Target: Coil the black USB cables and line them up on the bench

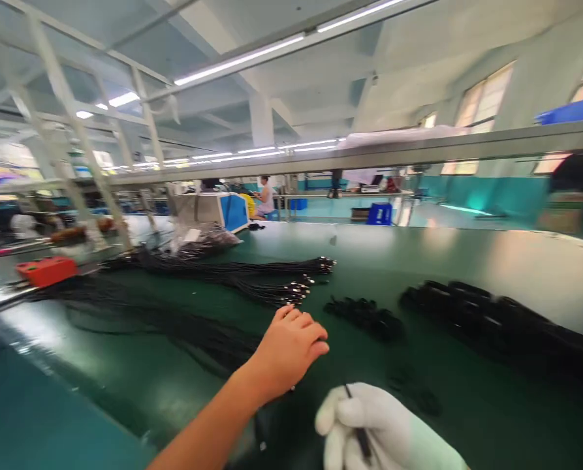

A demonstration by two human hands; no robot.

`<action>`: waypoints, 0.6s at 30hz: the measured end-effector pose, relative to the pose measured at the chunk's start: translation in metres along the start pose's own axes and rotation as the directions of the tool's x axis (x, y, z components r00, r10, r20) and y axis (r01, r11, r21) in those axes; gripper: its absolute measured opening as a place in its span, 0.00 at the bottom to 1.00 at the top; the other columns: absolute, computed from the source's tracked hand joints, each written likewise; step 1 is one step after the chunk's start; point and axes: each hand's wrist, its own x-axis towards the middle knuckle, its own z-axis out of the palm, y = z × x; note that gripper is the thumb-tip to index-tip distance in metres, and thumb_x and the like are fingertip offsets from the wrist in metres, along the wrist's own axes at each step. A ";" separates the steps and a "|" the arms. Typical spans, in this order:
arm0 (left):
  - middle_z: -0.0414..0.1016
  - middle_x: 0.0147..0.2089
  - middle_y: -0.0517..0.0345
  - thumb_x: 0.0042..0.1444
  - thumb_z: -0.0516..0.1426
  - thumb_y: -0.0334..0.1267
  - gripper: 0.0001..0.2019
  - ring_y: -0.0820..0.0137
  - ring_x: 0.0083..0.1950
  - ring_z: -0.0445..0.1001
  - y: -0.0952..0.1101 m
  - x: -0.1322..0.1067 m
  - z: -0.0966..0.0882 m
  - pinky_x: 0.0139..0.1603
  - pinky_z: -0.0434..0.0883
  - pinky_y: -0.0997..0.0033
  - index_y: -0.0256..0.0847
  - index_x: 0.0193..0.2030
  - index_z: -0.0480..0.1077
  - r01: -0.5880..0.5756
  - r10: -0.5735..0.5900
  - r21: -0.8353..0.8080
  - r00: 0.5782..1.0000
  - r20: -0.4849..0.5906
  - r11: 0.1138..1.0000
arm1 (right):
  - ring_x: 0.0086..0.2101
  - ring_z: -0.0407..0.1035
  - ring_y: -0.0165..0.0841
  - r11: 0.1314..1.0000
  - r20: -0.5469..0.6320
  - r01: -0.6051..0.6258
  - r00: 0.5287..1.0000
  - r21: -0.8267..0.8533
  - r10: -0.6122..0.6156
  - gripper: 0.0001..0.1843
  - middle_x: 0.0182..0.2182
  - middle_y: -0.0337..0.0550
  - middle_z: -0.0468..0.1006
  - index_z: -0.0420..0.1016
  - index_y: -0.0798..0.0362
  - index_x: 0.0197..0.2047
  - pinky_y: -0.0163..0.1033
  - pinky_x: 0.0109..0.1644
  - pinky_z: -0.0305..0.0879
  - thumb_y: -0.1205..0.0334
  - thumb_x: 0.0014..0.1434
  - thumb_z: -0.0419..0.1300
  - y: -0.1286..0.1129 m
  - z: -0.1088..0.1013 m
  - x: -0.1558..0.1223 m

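Observation:
My bare left hand [291,346] is over the green table, its fingers loosely bent and the thumb a little apart from them; I see nothing held in it. Just beyond its fingertips lie the metal-tipped ends of a bundle of black cables [298,290]. A second, blurred bundle of black cables [198,333] runs leftward from beside that wrist. In a white glove, my right hand [369,424] closes its fingers around a thin black cable [363,442]. Part of this cable is hidden by the glove.
Coiled black cables [367,316] lie right of centre, with a long row of thicker coils [491,320] farther right. A red box [46,271] and a clear plastic bag [205,238] are at left. A shelf rail [369,156] crosses above the table. Another person [266,196] sits beyond.

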 end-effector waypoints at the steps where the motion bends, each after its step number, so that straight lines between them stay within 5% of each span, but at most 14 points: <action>1: 0.74 0.37 0.59 0.61 0.53 0.38 0.08 0.66 0.43 0.69 0.002 -0.002 0.003 0.62 0.50 0.56 0.45 0.36 0.74 -0.023 0.025 -0.021 0.998 0.061 1.000 | 0.11 0.58 0.22 0.998 0.055 -0.033 0.998 0.048 0.031 0.18 0.22 0.50 0.79 0.72 0.60 0.33 0.24 0.12 0.51 0.51 0.52 0.55 0.001 -0.002 0.004; 4: 0.73 0.33 0.63 0.59 0.54 0.37 0.09 0.70 0.40 0.69 0.004 -0.006 0.001 0.58 0.56 0.64 0.46 0.30 0.73 -0.071 0.100 -0.140 0.972 0.213 0.988 | 0.20 0.73 0.32 0.983 0.191 -0.122 0.977 0.139 0.095 0.21 0.28 0.53 0.80 0.72 0.63 0.37 0.29 0.16 0.63 0.51 0.52 0.54 0.003 -0.010 0.014; 8: 0.73 0.33 0.63 0.57 0.56 0.35 0.07 0.70 0.42 0.68 0.002 -0.003 -0.015 0.52 0.60 0.71 0.45 0.30 0.74 -0.037 0.126 -0.336 0.961 0.248 0.941 | 0.32 0.77 0.38 0.969 0.300 -0.169 0.948 0.179 0.110 0.20 0.33 0.54 0.80 0.69 0.64 0.44 0.31 0.23 0.68 0.56 0.55 0.53 0.002 -0.008 0.015; 13: 0.70 0.35 0.62 0.58 0.56 0.39 0.07 0.70 0.42 0.68 0.000 0.003 -0.020 0.56 0.60 0.69 0.45 0.32 0.75 -0.055 0.178 -0.423 0.950 0.256 0.904 | 0.31 0.77 0.35 0.968 0.357 -0.148 0.932 0.201 0.068 0.24 0.34 0.57 0.80 0.70 0.68 0.47 0.30 0.26 0.68 0.60 0.50 0.54 0.011 -0.008 0.016; 18: 0.73 0.35 0.60 0.59 0.55 0.40 0.08 0.69 0.42 0.69 -0.002 0.007 0.004 0.51 0.63 0.71 0.44 0.34 0.76 -0.064 0.166 -0.427 0.964 0.206 0.902 | 0.29 0.76 0.35 0.974 0.349 -0.115 0.936 0.194 0.041 0.21 0.30 0.57 0.79 0.72 0.69 0.39 0.30 0.26 0.67 0.59 0.47 0.57 0.012 -0.006 0.016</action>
